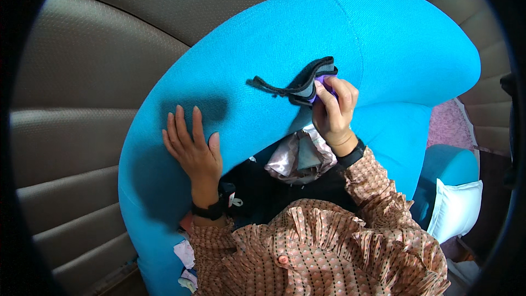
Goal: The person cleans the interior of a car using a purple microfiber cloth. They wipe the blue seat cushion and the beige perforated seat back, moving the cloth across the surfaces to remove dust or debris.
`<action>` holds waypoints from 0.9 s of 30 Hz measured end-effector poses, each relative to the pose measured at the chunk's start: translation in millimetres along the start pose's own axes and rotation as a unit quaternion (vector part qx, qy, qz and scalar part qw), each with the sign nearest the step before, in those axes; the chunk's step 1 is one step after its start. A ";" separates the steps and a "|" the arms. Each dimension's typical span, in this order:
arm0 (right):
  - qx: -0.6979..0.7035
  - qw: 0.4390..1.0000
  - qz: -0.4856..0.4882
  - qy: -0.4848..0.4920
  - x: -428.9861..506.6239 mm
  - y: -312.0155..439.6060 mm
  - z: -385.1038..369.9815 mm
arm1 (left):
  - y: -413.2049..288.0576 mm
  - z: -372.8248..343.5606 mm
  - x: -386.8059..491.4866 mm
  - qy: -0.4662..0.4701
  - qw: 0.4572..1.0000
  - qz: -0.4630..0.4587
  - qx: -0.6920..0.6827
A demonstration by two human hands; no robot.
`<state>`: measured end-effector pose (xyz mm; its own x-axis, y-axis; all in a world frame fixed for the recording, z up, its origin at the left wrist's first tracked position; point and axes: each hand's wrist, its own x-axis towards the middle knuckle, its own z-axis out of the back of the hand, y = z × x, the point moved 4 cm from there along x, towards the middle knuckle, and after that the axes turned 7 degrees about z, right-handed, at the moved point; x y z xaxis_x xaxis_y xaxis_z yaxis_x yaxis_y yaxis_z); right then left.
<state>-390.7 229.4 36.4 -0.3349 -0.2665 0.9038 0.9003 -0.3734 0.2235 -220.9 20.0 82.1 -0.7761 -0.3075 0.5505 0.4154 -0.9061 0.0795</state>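
A bright blue, stretch-fabric sofa back (263, 61) curves around in front of me. My left hand (193, 148) rests palm down on its left part with the fingers spread, holding nothing. In my right hand (337, 105), thumb and fingers pinch a purple piece (324, 84), whose exact kind is partly hidden by the fingers. A folded black-and-grey fabric strip (306, 84) is attached to it or held with it. One narrow end of the strip sticks out to the left, over the blue cover.
A shiny pinkish satin pouch (302, 156) with pale cloth inside lies below my right hand. Brown padded panels (102, 65) line the wall behind the sofa. At right are a white cushion (458, 209), a teal rounded armrest (456, 164) and a pink rug (448, 125).
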 end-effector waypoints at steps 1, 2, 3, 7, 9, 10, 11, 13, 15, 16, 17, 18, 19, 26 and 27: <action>0.023 1.000 -0.010 -0.010 -1.8 6.6 -0.9 | -0.6 -1.2 -0.9 0.000 1.000 0.004 0.003; 0.046 0.998 -0.026 -0.016 -6.2 19.1 -6.1 | -0.9 -2.1 -1.2 0.000 1.000 0.007 0.006; 0.068 0.997 -0.046 -0.012 -13.0 31.6 -12.9 | -1.3 -2.9 -1.4 0.002 1.000 0.012 0.010; 0.175 0.976 0.103 0.081 -51.2 92.5 -41.2 | -1.3 -3.1 -1.6 -0.003 1.000 0.017 0.020; 0.196 0.966 0.123 0.119 -69.5 92.7 -45.8 | -1.2 -3.6 -3.1 0.003 1.000 0.015 0.014; 0.192 0.960 0.145 0.142 -75.2 87.4 -45.7 | -1.1 -4.0 -3.8 0.009 1.000 0.013 0.019; 0.157 0.971 0.153 0.096 -75.4 80.8 -45.3 | -1.6 -5.2 -4.5 0.012 1.000 0.015 0.020; 0.121 0.984 0.106 0.073 -73.2 48.3 -32.9 | -2.6 -6.7 -4.3 0.008 1.000 0.019 0.016; 0.072 0.995 0.051 0.045 -65.8 10.4 -9.2 | -5.8 -7.9 -3.5 -0.001 1.000 0.008 0.022; 0.041 0.999 0.011 0.014 -60.7 -6.7 -1.4 | -7.8 -8.2 -3.0 -0.007 1.000 0.001 0.026; 0.010 0.999 -0.029 -0.016 -57.3 -17.8 6.0 | -9.5 -8.6 -2.3 -0.005 1.000 0.001 0.031; 0.001 0.997 -0.081 -0.015 -57.1 -23.2 10.6 | -11.9 -9.1 -1.7 -0.005 0.999 -0.002 0.034; 0.012 0.994 -0.105 -0.013 -58.3 -21.4 11.3 | -14.1 -8.7 -0.9 -0.010 0.999 -0.005 0.034; 0.156 0.985 -0.013 0.080 -95.8 51.3 -30.9 | -44.9 -17.7 5.1 0.000 0.996 -0.053 0.068; 0.171 0.982 -0.012 0.081 -98.3 48.7 -30.0 | -48.6 -18.8 6.4 0.003 0.996 -0.060 0.069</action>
<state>-322.3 210.8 -52.5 -0.3712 -0.4095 0.8334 0.9233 -0.0678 0.3780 -254.9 56.7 66.1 -0.8265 -0.2012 0.5258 0.3806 -0.8878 0.2586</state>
